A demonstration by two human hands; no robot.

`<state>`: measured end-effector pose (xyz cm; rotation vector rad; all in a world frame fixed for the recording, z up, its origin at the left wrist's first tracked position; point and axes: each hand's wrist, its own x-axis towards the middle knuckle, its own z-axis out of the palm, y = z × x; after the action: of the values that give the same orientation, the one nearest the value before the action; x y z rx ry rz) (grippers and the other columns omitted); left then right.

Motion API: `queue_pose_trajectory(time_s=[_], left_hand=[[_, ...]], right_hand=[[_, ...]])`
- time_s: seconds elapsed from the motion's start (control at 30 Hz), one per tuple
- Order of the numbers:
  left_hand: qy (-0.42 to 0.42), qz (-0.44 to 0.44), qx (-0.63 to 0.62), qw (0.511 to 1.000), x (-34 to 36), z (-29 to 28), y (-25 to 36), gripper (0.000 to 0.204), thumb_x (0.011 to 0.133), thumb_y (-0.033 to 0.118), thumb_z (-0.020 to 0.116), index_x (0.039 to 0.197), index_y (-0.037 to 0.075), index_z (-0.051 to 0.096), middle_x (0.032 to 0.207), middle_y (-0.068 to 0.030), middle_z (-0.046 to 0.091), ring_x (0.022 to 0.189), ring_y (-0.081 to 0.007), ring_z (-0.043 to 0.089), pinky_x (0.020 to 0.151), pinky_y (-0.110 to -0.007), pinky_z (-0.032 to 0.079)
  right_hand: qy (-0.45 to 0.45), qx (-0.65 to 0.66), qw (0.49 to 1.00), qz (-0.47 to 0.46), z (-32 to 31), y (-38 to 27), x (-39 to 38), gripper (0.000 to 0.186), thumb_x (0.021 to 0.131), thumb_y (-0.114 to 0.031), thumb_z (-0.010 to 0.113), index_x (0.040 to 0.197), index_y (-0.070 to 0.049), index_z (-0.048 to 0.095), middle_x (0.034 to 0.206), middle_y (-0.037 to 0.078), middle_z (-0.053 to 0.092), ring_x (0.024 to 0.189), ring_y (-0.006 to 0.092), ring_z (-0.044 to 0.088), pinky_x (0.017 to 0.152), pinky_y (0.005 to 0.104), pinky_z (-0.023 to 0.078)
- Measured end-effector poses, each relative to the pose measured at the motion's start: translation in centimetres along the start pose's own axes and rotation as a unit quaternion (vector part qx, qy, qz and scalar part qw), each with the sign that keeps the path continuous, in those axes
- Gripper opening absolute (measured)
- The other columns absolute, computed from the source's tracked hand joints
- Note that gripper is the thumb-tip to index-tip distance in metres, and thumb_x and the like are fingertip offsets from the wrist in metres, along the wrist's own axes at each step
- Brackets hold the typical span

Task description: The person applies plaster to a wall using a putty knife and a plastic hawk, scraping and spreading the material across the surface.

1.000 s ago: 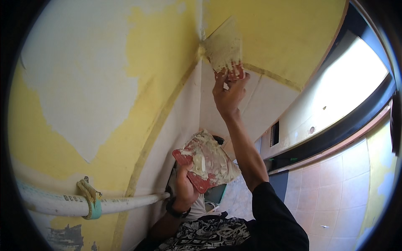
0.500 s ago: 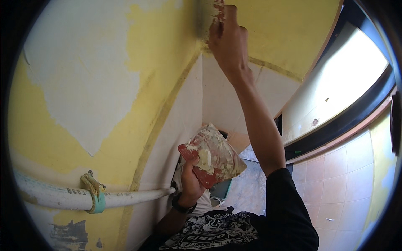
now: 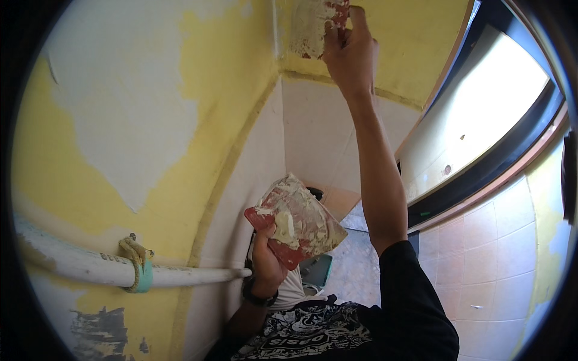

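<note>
My right hand [image 3: 355,54] is raised high, closed on the red handle of a putty-smeared spreader [image 3: 307,27], whose blade lies against the yellow wall [image 3: 409,42] just right of the inside corner. Lower, my left hand [image 3: 268,262] grips a second, red-handled spreader [image 3: 295,222] with cream putty thick on its face, held tilted toward me. Pale patches [image 3: 126,120] cover parts of the yellow left wall, and white tiling [image 3: 322,126] runs below the yellow paint at the corner.
A white pipe [image 3: 90,265] with a roped bracket [image 3: 138,280] runs along the lower left wall. A bright opening with a dark frame [image 3: 481,114] curves at the right, above pink-white tiles [image 3: 469,265]. A teal container [image 3: 316,271] sits on the floor below.
My right hand and its spreader have risen from the corner to the upper wall, shifting slightly right in the last half second. My left hand holds its spreader slightly higher.
</note>
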<state>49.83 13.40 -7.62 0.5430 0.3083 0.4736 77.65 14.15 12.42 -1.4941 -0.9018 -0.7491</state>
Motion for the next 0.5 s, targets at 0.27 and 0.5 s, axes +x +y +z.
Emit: queue_pose_trajectory(time_s=[0.27, 0.5], left_hand=[[0.003, 0.005, 0.005, 1.0, -0.1, 0.2, 0.2, 0.049, 0.097, 0.026, 0.043, 0.139, 0.001, 0.042, 0.132, -0.0162, 0.057, 0.12, -0.031, 0.059, 0.102, -0.05, 0.049], [-0.029, -0.008, -0.007, 1.0, -0.3, 0.8, 0.7, 0.047, 0.096, 0.024, 0.045, 0.138, 0.001, 0.044, 0.131, -0.016, 0.058, 0.12, -0.0308, 0.059, 0.101, -0.049, 0.049]], right_hand=[[0.004, 0.032, 0.998, -0.06, 4.2, 0.8, -1.5, 0.023, 0.091, -0.007, 0.06, 0.112, -0.004, 0.051, 0.056, 0.008, 0.054, 0.047, 0.0128, 0.05, 0.049, 0.03, 0.042], [0.029, 0.166, 0.983, 0.074, -1.9, 2.5, -1.7, 0.023, 0.096, -0.006, 0.058, 0.119, -0.005, 0.054, 0.083, 0.002, 0.065, 0.064, 0.0053, 0.055, 0.054, 0.0257, 0.046]])
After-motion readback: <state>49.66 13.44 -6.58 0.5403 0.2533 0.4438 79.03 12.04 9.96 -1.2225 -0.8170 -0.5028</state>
